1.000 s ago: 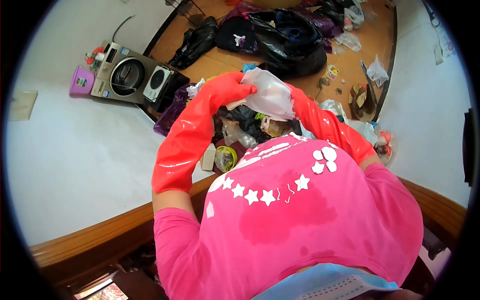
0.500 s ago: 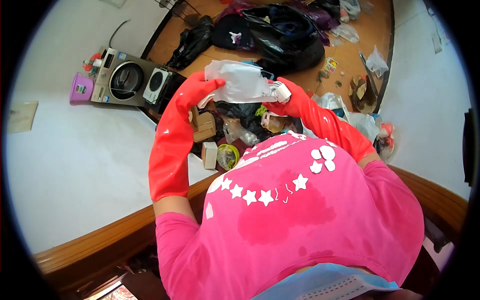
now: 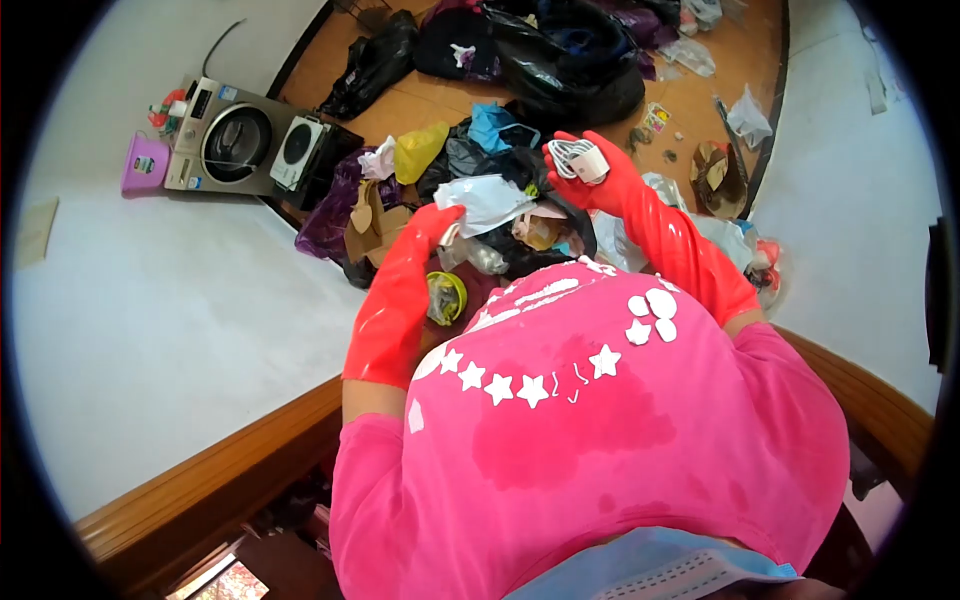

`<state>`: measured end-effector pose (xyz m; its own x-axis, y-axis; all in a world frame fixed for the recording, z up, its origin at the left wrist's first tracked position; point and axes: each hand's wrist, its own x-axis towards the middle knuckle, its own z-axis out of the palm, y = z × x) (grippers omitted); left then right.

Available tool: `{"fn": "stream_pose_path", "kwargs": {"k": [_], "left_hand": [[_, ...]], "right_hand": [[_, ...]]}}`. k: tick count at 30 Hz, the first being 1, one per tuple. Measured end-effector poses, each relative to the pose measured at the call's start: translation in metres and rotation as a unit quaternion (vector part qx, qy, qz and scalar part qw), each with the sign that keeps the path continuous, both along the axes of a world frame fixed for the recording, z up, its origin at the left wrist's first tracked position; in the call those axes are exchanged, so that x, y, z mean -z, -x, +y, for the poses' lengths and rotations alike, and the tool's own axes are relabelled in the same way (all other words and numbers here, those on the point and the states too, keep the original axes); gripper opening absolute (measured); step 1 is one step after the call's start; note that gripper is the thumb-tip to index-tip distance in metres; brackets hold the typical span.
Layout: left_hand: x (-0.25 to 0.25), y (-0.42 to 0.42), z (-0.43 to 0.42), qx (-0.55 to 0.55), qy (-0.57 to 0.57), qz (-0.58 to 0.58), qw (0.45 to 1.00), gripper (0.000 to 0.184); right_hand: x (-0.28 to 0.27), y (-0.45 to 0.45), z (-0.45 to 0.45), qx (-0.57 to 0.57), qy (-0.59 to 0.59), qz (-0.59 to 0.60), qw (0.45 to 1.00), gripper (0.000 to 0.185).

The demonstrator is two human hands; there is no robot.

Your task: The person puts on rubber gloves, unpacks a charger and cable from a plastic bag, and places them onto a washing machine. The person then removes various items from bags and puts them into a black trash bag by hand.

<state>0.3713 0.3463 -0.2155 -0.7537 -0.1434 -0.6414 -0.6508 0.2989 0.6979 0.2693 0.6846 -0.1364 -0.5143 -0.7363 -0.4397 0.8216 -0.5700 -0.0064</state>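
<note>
The orange-brown floor [image 3: 390,118] is flanked by a white left wall [image 3: 170,300] and a white right wall [image 3: 850,220], with its left edge lined by dark skirting [image 3: 300,50]. By the left wall a washing machine [image 3: 222,140] is placed, with a purple bucket [image 3: 146,165] set beside its control panel. The foreground is crossed by brown wooden trim [image 3: 215,455]; a bright patch [image 3: 230,582] is seen at lower left.

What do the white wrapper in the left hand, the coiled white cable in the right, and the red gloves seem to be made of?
White wrapper: probably thin plastic film, slightly glossy, from its creases and highlights; coated paper is possible.
Coiled white cable: likely plastic or rubber sheath, smooth, from its even loops.
Red gloves: apparently rubber or vinyl, shiny, from bright reflections.
</note>
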Motion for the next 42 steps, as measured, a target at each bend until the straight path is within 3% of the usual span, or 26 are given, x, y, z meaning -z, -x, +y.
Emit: {"fn": "stream_pose_path", "kwargs": {"k": [3,7,11,25,28,29,30,32,33,34,37,40,42], "left_hand": [[0.019,0.001,0.017,0.022,0.009,-0.027,0.999,0.039],[0.06,0.008,0.021,0.165,0.141,-0.136,0.967,0.038],[0.091,0.011,0.017,0.181,0.15,-0.147,0.961,0.038],[0.154,0.004,0.013,0.118,0.117,-0.112,0.98,0.04],[0.144,0.0,0.028,-0.012,-0.003,-0.161,0.987,0.043],[0.147,-0.002,0.031,-0.124,-0.105,-0.203,0.966,0.045],[0.15,0.0,0.032,-0.124,-0.104,-0.204,0.966,0.045],[0.159,0.005,0.025,-0.032,0.021,-0.161,0.986,0.047],[0.169,0.002,0.023,-0.032,0.06,-0.077,0.995,0.046],[0.18,0.002,0.022,-0.032,0.06,-0.077,0.995,0.046],[0.166,0.008,0.034,-0.064,0.073,-0.043,0.994,0.044],[0.078,0.027,0.074,-0.121,-0.159,-0.105,0.974,0.064],[0.032,0.033,0.102,-0.175,-0.293,-0.094,0.935,0.068]], "right_hand": [[-0.003,0.0,0.004,0.011,-0.015,0.008,1.0,0.043],[0.007,0.001,0.011,0.022,-0.019,0.008,1.0,0.042],[0.007,-0.001,0.012,0.039,-0.021,-0.007,0.999,0.041],[0.008,-0.015,0.018,0.077,-0.049,-0.035,0.995,0.04],[0.008,-0.016,0.018,0.08,-0.04,-0.042,0.995,0.04],[0.009,-0.015,0.018,0.074,-0.042,-0.039,0.996,0.04],[0.009,-0.015,0.019,0.069,-0.043,-0.036,0.996,0.04],[0.001,-0.013,0.015,0.064,-0.042,-0.042,0.996,0.04],[0.0,-0.012,0.015,0.057,-0.039,-0.048,0.996,0.04],[0.001,-0.012,0.014,0.057,-0.039,-0.048,0.996,0.04],[0.005,-0.008,0.012,0.044,-0.058,-0.04,0.997,0.04],[0.021,-0.004,0.009,0.042,-0.038,-0.03,0.998,0.035],[0.044,-0.001,0.003,0.0,-0.212,0.281,0.936,0.041]]}}
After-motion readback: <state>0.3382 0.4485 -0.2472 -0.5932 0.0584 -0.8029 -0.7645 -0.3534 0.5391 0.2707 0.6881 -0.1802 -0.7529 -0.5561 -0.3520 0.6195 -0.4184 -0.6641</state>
